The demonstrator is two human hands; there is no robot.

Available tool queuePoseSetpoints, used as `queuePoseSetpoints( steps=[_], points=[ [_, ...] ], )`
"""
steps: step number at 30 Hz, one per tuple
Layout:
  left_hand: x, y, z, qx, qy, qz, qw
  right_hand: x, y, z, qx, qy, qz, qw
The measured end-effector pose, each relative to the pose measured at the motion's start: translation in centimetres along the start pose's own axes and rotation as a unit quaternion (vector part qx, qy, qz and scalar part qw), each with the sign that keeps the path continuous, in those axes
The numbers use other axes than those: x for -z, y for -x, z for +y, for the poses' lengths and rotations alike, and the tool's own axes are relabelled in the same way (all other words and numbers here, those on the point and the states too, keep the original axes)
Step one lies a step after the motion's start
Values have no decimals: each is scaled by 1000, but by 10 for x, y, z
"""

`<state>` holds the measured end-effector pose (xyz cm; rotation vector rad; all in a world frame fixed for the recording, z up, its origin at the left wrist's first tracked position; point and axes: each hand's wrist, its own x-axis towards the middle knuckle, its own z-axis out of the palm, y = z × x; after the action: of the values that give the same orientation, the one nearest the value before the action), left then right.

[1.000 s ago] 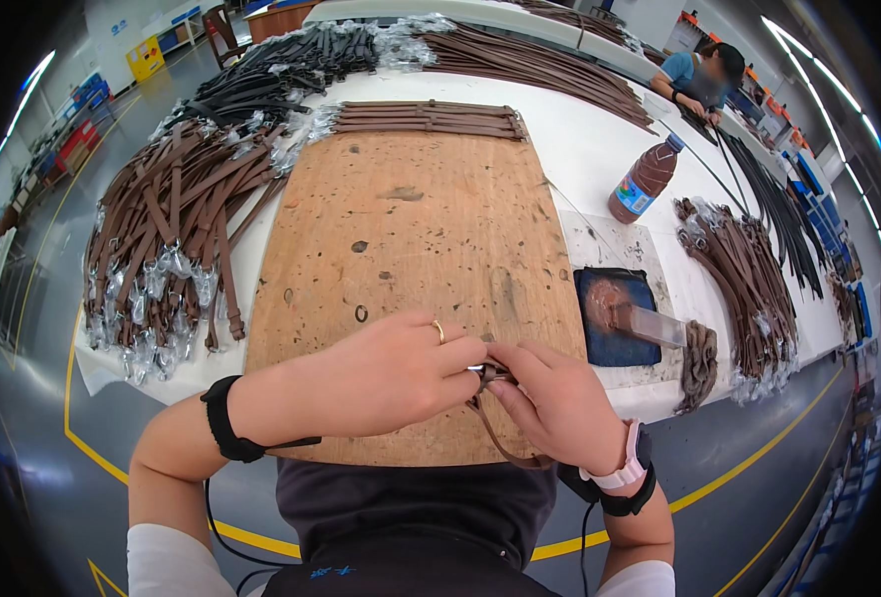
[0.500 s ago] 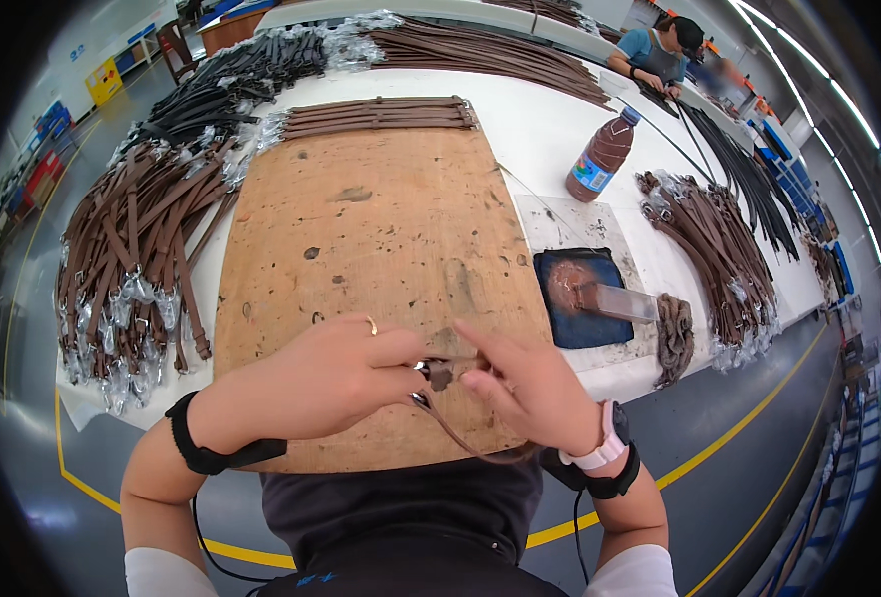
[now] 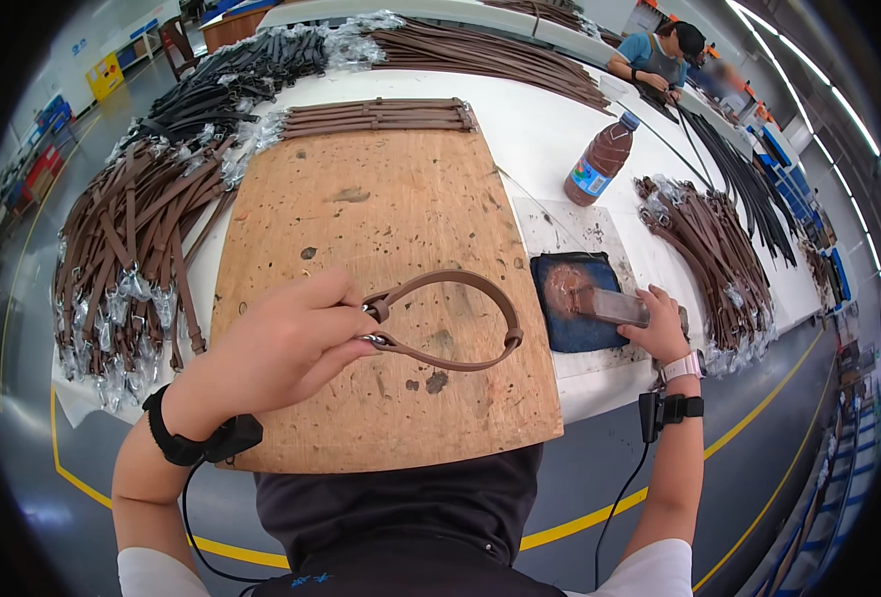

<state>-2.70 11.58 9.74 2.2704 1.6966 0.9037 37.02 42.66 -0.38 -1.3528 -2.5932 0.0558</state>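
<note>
My left hand (image 3: 301,343) pinches a brown leather strap (image 3: 439,365) at its metal buckle end. The strap bends round into an open loop above the wooden board (image 3: 291,219), and a keeper shows on its right side. To the right, my right hand (image 3: 662,326) has its fingers about the near end of a translucent rectangular block (image 3: 620,307). The far end of that block is brown-stained and rests on a dark blue cloth pad (image 3: 585,340) with a brown stain on it.
A bottle of brown liquid (image 3: 601,161) stands beyond the pad. Brown straps with wrapped buckles (image 3: 127,224) lie heaped at the left, and another bundle (image 3: 704,234) at the right. Several straps (image 3: 376,116) line the board's far edge. A co-worker (image 3: 655,65) handles black straps at the far right.
My right hand has left the strap and moved right onto the translucent block. The strap, still in my left hand, is now raised and opened into a loop. A rag beside the block is now mostly hidden.
</note>
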Motion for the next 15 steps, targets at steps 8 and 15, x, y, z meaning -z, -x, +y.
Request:
queuePoseSetpoints(
  steps=[8, 15],
  points=[
    [-3, -2, 1, 20, -3, 10, 1000, 23, 9, -3, -69, -196, -26, 978],
    [-6, -4, 3, 28, -19, 19, 999, 10, 33, -18, -92, -390, 53, 915]
  ],
)
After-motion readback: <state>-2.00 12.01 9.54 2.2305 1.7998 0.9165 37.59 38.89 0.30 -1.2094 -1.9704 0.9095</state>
